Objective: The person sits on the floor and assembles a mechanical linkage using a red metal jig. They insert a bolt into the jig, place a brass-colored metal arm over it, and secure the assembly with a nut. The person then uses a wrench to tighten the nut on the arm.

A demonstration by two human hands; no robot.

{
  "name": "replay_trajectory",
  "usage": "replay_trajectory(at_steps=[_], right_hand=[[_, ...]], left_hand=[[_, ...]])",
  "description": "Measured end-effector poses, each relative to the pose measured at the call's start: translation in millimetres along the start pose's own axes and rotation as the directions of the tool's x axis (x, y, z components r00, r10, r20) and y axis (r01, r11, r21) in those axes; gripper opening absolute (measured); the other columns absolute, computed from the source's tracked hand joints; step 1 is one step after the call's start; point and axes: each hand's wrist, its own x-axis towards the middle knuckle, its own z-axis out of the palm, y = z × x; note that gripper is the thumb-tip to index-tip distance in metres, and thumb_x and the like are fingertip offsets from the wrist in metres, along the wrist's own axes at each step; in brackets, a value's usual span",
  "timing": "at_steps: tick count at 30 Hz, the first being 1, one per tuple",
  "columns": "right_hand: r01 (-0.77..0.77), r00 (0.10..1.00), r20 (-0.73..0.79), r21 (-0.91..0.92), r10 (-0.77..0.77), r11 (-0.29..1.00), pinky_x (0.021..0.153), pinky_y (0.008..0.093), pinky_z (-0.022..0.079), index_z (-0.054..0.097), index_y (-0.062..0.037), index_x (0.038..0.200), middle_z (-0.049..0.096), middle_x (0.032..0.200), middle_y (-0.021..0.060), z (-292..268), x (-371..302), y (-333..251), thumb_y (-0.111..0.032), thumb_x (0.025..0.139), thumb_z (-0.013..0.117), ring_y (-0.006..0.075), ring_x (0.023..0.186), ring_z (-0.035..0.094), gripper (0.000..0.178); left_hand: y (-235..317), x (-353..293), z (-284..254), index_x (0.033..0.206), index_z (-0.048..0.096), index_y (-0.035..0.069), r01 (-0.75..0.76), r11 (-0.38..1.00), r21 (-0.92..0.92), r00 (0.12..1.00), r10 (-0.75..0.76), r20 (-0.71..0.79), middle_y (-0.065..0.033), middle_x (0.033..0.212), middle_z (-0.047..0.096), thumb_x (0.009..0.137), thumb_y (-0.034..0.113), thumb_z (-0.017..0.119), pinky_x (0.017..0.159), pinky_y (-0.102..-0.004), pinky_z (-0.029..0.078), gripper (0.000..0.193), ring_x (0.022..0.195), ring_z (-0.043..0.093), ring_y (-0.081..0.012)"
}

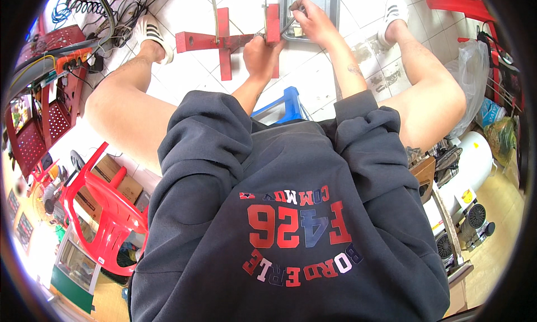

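Observation:
A red metal stand (224, 42) with crossed bars and thin upright rods is on the tiled floor between my feet. My left hand (259, 58) is closed at the stand's right end, just below a red upright plate (272, 23); its fingertips are partly hidden. My right hand (314, 24) is closed on a thin grey metal tool (288, 25) that slants down toward that plate. The tool's exact kind cannot be made out. Beneath and behind my right hand sits a grey metal tray (334, 3) with small items in it.
A blue plastic stool (291, 104) stands close in front of my body. Black cables (126, 17) and a red perforated rack (56, 118) are to the left, with a red plastic chair (103, 210) nearer. A white tank (475, 160) and a clear plastic bag (470, 70) are at right.

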Motion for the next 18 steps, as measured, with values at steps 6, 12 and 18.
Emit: replay_trajectory(at_steps=[6,12,18], right_hand=[[0.056,0.996,-0.066,-0.035,-0.058,0.998,0.086,0.0413,0.052,0.063,-0.0020,0.114,0.071,0.097,0.0223,11,5,-12,-0.024,0.095,0.055,0.0355,0.095,0.069,0.030],[0.111,0.990,-0.085,-0.026,-0.112,0.994,0.090,0.0445,0.052,0.063,-0.0020,0.113,0.071,0.103,0.0239,32,24,-11,-0.032,0.095,0.057,0.0394,0.101,0.069,0.035],[0.136,0.979,-0.138,-0.099,-0.149,0.986,0.089,0.0478,0.051,0.061,0.0012,0.116,0.067,0.108,0.0300,48,46,6,-0.032,0.095,0.059,0.0454,0.101,0.064,0.040]], left_hand=[[-8,2,6,0.072,0.069,0.000,-0.007,0.995,0.100,1.000,0.010,-0.027,-0.0205,0.070,0.066,0.079,0.034,0.079,0.064,-0.0475,0.051,0.035,0.069,0.067,-0.0395],[1,1,4,0.072,0.068,0.000,0.021,0.998,0.053,0.999,-0.019,-0.037,-0.0197,0.071,0.066,0.075,0.027,0.077,0.063,-0.0471,0.050,0.028,0.069,0.067,-0.0389],[0,-1,9,0.073,0.068,0.000,0.050,0.998,0.026,0.996,-0.048,-0.073,-0.0200,0.072,0.066,0.074,0.024,0.077,0.064,-0.0464,0.049,0.026,0.069,0.067,-0.0384]])
